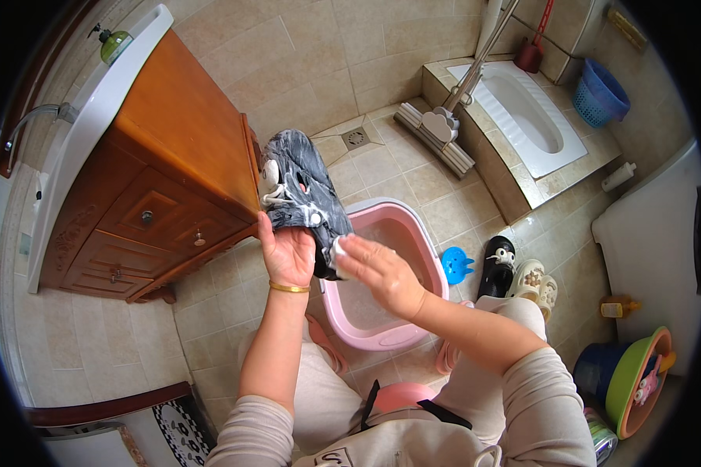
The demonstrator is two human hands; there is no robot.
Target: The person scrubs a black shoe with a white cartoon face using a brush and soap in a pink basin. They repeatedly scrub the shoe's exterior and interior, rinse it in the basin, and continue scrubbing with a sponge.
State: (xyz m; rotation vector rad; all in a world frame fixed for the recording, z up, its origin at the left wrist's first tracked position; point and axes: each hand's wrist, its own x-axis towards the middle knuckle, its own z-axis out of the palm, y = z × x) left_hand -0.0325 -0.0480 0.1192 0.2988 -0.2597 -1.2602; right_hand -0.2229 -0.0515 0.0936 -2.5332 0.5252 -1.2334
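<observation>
A black clog (311,175), streaked with white suds and decorated with white charms, is held up in front of me, sole side out of sight. My left hand (290,255), a gold bangle at its wrist, grips it from below near the heel end; some of its fingers are hidden by the shoe. With fingers pressed together, my right hand (385,279) holds a small white sponge-like piece (337,251) against the clog's lower right edge. Partly beneath the shoe and hands, a pink basin (431,261) stands on the floor between my feet.
A wooden cabinet (181,148) stands close left. Right of the basin are a blue rabbit-shaped item (457,265), another black clog (497,268) and cream clogs (528,279). Ahead are a mop (440,136) and a squat toilet (526,117); stacked basins (627,373) stand lower right.
</observation>
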